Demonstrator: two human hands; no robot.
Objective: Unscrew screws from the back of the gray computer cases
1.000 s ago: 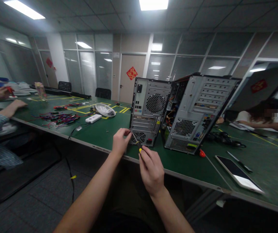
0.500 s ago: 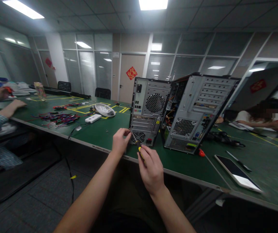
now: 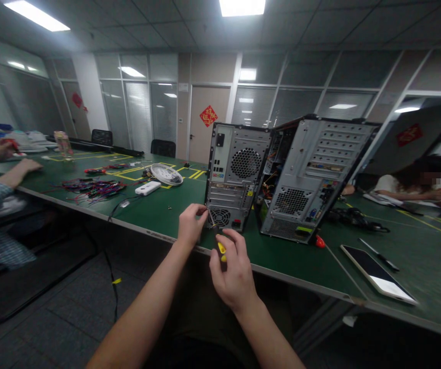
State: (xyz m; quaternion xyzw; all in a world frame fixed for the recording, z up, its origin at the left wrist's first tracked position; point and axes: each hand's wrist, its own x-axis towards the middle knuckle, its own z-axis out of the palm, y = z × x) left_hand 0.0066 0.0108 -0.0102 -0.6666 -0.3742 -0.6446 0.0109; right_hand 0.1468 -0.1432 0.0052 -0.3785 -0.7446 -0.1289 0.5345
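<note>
My right hand [image 3: 234, 274] has its fingers around the black-and-yellow handle of a screwdriver [image 3: 221, 249], more loosely wrapped now. The thin shaft points up and left to the lower left corner of a computer case [image 3: 228, 192], whose back panel faces me. Beside the shaft's tip, at that corner, my left hand [image 3: 192, 223] is closed in a pinch. What lies between its fingertips is hidden. A second computer case [image 3: 320, 179] stands turned at an angle just to the right, its side open on wiring.
On the green table [image 3: 159, 210] lie tangled wires [image 3: 93, 188], a white power strip [image 3: 147, 188] and a white round mesh cover [image 3: 166, 174]. To the right are a phone [image 3: 376, 271], a pen-like tool [image 3: 380, 255] and black cables [image 3: 355, 219]. Other people sit at both sides.
My right hand has shifted slightly down and left, and its fingers have loosened and spread around the screwdriver handle. My left hand has stayed at the case corner.
</note>
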